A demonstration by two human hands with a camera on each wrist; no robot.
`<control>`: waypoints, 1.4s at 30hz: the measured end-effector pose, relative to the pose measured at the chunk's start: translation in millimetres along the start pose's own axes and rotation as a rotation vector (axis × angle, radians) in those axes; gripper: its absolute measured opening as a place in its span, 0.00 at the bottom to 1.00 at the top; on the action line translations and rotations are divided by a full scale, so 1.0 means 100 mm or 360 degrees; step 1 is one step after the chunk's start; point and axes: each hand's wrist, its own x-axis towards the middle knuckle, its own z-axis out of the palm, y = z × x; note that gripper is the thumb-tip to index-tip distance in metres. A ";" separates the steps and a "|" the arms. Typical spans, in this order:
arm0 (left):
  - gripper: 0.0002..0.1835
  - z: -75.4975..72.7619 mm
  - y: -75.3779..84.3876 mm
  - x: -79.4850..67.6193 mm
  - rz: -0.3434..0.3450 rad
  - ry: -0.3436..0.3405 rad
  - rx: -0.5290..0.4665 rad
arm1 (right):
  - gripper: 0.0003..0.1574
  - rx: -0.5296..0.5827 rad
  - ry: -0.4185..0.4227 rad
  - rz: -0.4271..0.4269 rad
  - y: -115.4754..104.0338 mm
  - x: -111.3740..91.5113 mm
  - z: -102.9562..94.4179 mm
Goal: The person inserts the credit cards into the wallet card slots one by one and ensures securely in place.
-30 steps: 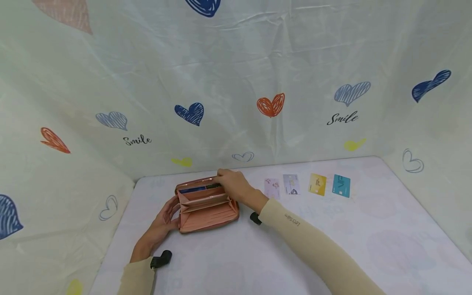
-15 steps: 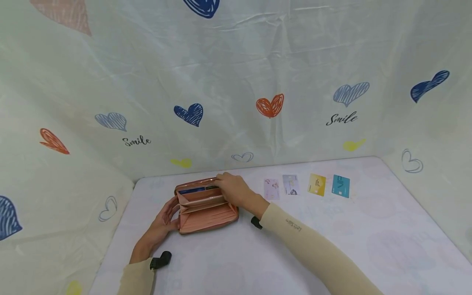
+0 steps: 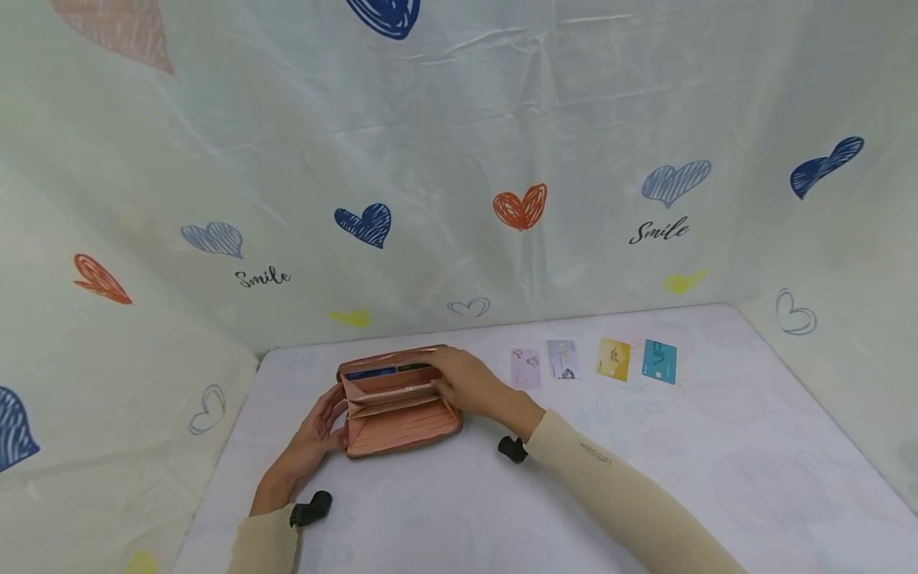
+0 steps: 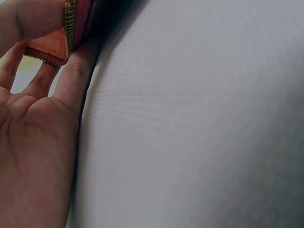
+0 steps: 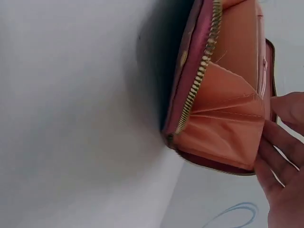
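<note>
A pink zip-around wallet [image 3: 402, 430] lies spread open on the table, its inner compartments facing up. Blue and dark cards [image 3: 371, 372] show at the slots along its back side. My left hand [image 3: 315, 430] grips the wallet's left end, thumb at the front and fingers behind. In the left wrist view, the brass zipper [image 4: 69, 28] runs between the thumb and fingers. My right hand [image 3: 473, 383] holds the wallet's back right part. In the right wrist view, its thumb [image 5: 289, 108] is at the far rim and the fingers lie against the folded side gusset [image 5: 223, 123].
To the right of the wallet lie a pink card [image 3: 526, 368], a lavender card [image 3: 563, 359], a yellow card [image 3: 613, 359] and a teal VIP card [image 3: 659, 362]. A white curtain [image 3: 430, 143] printed with hearts hangs behind the table [image 3: 645, 462].
My right hand has shifted slightly right and towards me along the wallet's back edge, its thumb now showing over the compartments. The left hand keeps its grip.
</note>
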 end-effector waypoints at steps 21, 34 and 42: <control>0.57 0.02 -0.01 0.04 0.0016 -0.0012 -0.0034 | 0.35 0.1140 0.0275 0.0898 -0.21 -0.67 0.20; 0.56 0.03 -0.03 0.02 0.0017 0.0002 0.0009 | 0.41 0.1844 0.0371 0.1217 -0.26 -0.67 0.34; 0.56 0.03 -0.01 0.00 -0.0023 0.0036 -0.0024 | 0.32 0.2024 0.0382 0.1240 -0.25 -0.65 0.39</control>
